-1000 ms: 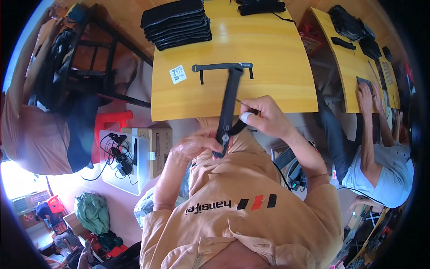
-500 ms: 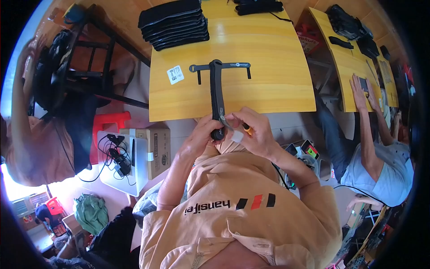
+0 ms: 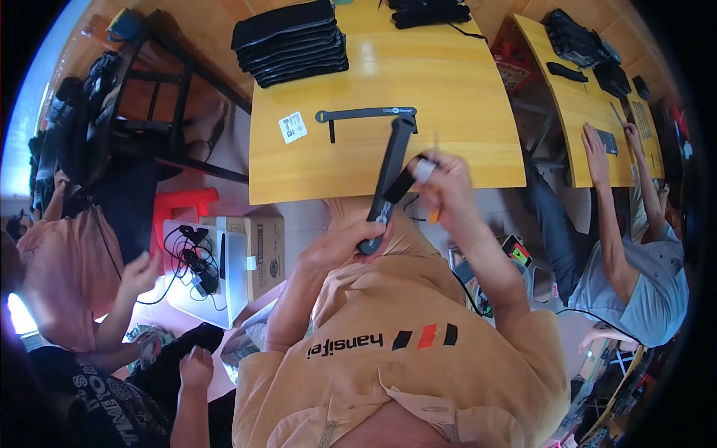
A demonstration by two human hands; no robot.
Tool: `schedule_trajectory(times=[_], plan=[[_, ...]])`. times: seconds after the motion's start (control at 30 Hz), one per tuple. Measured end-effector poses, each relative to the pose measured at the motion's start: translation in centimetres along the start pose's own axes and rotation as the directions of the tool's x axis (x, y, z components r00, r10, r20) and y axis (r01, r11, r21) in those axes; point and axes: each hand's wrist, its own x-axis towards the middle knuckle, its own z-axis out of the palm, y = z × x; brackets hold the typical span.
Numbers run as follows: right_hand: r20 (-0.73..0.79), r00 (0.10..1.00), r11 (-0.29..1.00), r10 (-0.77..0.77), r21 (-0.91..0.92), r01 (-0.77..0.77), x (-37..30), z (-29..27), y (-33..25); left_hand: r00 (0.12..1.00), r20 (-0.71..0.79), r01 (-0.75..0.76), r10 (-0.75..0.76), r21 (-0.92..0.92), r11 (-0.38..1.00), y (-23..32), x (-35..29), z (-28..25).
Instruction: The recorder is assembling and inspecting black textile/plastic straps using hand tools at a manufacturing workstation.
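I hold a long black bar-shaped device [image 3: 390, 168] tilted over the near edge of the yellow wooden table [image 3: 463, 142]. My left hand [image 3: 336, 245] grips its lower end close to my chest. My right hand [image 3: 442, 185] is against the bar's middle, closed on a small orange-handled tool [image 3: 434, 216] that is blurred; one finger has a white wrap. The bar's top end lies next to a flat black T-shaped piece [image 3: 364, 114] on the table. A white label sticker [image 3: 293, 127] lies to the left of it.
A stack of black pouches [image 3: 291, 41] sits at the table's far left. Another person [image 3: 635, 276] in grey works at a second table [image 3: 575, 112] on the right. Two people sit at left. A black chair [image 3: 149, 89], red stool [image 3: 183, 205] and cardboard box [image 3: 265, 250] stand left.
The black bar swung from upright to leaning right at its top. My right hand rose from the bar's lower end to its middle; my left hand slid lower on the handle.
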Motion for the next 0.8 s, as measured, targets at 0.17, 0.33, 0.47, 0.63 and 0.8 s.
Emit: schedule_trajectory(times=[0.17, 0.33, 0.47, 0.63, 0.8], plan=[[-0.224, 0.894, 0.921, -0.388, -0.092, 0.377, 4.7, -6.6, -6.5, 0.932, 0.353, 0.078, -0.087, 0.04, 0.996, -0.8, -3.4, -1.9], [-0.362, 0.708, 0.766, -0.607, -0.03, 0.642, 5.8, -11.5, -15.1, 0.933, 0.346, 0.107, -0.097, -0.011, 0.994, -2.6, -6.2, -4.7], [-0.226, 0.724, 0.758, -0.652, -0.232, 0.61, 4.6, -8.4, -14.3, 0.975, -0.147, -0.168, 0.165, -0.011, 0.986, -3.2, -6.1, -6.2], [-0.154, 0.667, 0.605, -0.729, -0.599, 0.524, 2.2, -5.8, -11.8, 0.789, -0.567, -0.104, 0.237, 0.257, 0.961, -1.4, -3.5, -10.2], [-0.162, 0.679, 0.6, -0.716, -0.64, 0.48, 0.7, -5.5, -10.3, 0.658, -0.65, -0.153, 0.381, 0.38, 0.912, -1.4, -1.0, -11.8]])
